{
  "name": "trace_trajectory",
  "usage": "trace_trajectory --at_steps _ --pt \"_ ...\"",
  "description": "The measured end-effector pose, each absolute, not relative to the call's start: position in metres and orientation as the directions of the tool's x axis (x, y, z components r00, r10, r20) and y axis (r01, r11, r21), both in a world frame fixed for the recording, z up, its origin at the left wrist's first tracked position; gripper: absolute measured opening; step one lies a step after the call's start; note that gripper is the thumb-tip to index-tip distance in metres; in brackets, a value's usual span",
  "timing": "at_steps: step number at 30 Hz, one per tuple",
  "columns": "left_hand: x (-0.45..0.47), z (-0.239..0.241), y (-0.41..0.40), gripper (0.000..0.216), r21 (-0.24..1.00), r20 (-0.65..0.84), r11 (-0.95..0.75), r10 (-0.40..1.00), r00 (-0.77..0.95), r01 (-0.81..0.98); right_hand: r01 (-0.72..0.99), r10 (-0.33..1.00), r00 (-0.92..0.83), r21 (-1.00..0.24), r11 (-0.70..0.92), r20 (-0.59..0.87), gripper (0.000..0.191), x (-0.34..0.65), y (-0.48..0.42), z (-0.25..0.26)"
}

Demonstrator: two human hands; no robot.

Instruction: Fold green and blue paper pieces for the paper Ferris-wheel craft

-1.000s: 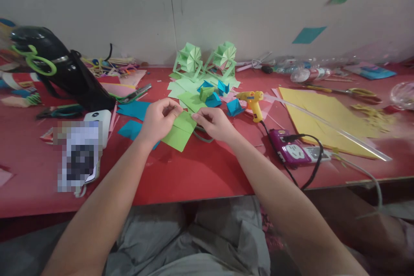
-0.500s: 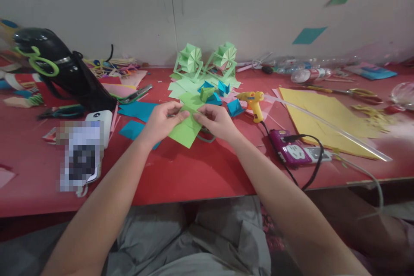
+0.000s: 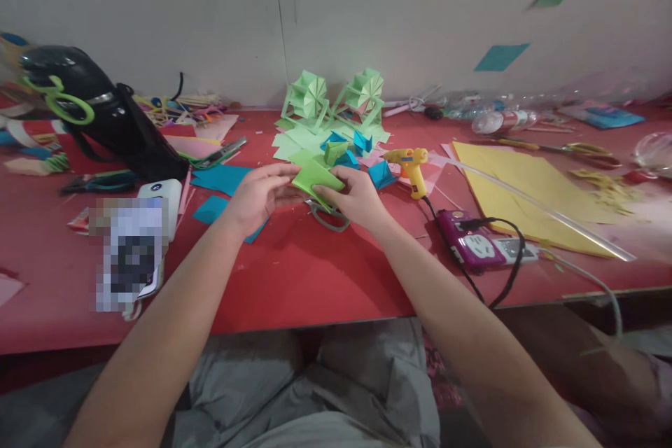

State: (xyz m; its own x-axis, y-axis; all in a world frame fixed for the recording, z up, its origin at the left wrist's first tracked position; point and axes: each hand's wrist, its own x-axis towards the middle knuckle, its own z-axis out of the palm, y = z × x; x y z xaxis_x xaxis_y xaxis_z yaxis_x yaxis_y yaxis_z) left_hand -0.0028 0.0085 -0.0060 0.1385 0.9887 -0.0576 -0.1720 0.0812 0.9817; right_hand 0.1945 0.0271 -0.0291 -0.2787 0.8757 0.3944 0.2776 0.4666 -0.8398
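Observation:
Both my hands hold a green paper sheet (image 3: 313, 176) just above the red table (image 3: 294, 273), near its middle. My left hand (image 3: 257, 196) cups the sheet's left side with curled fingers. My right hand (image 3: 351, 197) pinches its right edge, thumb on top. The sheet is folded up and tilted, lifted off the table. Grey-handled scissors (image 3: 328, 215) lie on the table right under my hands. Behind the hands sit loose green sheets and small blue folded pieces (image 3: 346, 154).
Two green paper wheels (image 3: 336, 98) stand by the wall. A yellow glue gun (image 3: 412, 168), a purple power strip (image 3: 475, 245) with black cord and a yellow sheet (image 3: 525, 189) lie right. Blue sheets (image 3: 220, 178), a white device (image 3: 160, 199) and a black bag (image 3: 105, 119) lie left.
The green sheet lay flat under my fingers; now it is lifted and folded up between both hands, uncovering the scissors beneath. Both hands shifted slightly away from me.

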Motion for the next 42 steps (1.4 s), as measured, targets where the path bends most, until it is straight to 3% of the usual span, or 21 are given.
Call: trace_trajectory --at_steps 3,7,17,26,31,37,42 --pt "-0.003 -0.003 0.007 0.035 0.975 -0.026 0.067 0.982 0.189 -0.212 0.271 0.887 -0.24 -0.85 0.451 0.394 0.03 0.195 0.027 -0.028" --pt "-0.004 -0.009 0.009 0.047 0.99 0.103 -0.081 0.976 0.192 -0.118 0.258 0.883 -0.218 -0.848 0.464 0.417 0.027 0.194 0.026 -0.026" --pt "-0.005 -0.013 0.012 0.03 0.986 0.154 -0.14 0.974 0.166 -0.09 0.247 0.878 -0.236 -0.848 0.47 0.418 0.023 0.194 0.025 -0.028" --pt "-0.002 -0.015 0.011 0.027 0.965 0.264 -0.263 0.963 0.058 -0.021 0.134 0.866 -0.345 -0.895 0.426 0.361 0.012 0.188 0.025 -0.038" --pt "-0.004 -0.015 0.011 0.022 0.942 0.32 -0.322 0.946 0.043 0.091 0.094 0.85 -0.404 -0.909 0.407 0.339 0.013 0.19 0.025 -0.033" --pt "-0.005 -0.013 0.011 0.021 0.935 0.321 -0.322 0.947 0.035 0.147 -0.039 0.904 -0.359 -0.972 0.233 0.231 0.023 0.193 0.028 -0.029" --pt "-0.002 -0.012 0.01 0.024 0.932 0.314 -0.317 0.948 0.042 0.177 0.083 0.898 -0.308 -0.931 0.354 0.314 0.029 0.193 0.027 -0.033"
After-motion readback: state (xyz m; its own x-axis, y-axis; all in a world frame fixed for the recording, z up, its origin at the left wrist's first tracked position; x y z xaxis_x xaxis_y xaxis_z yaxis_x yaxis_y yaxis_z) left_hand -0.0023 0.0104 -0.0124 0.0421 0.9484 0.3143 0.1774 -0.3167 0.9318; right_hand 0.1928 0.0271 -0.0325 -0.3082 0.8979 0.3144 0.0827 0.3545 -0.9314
